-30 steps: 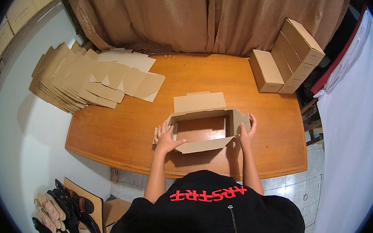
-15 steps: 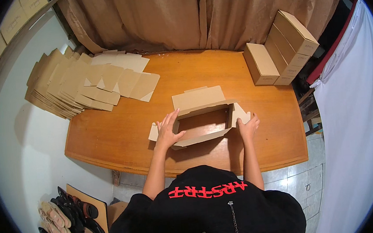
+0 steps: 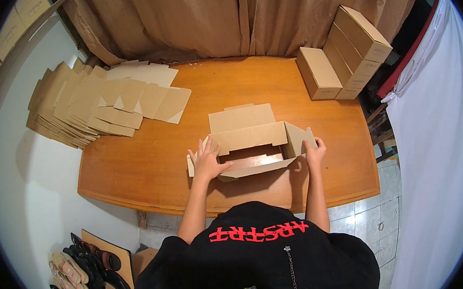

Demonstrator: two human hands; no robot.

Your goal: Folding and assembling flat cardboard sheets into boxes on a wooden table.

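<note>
A partly folded brown cardboard box stands near the middle of the table, and the tabletop shows through its open inside. A wide flap extends from its far side, and a long notched panel slants over the opening. At the box's left end, my left hand rests with its fingers spread and its thumb reaching over the opening. My right hand is closed on the right end flap, thumb on the near face, holding it raised and angled outward.
Flat cardboard blanks lie in a fanned pile at the table's far left. Several finished boxes are stacked at the far right. The wooden table ends just in front of my body. Sandals stand at the lower left.
The long notched panel on the box's far side now leans over the opening. The right end flap has swung more upright with my right hand. My left hand's fingers have spread wider.
</note>
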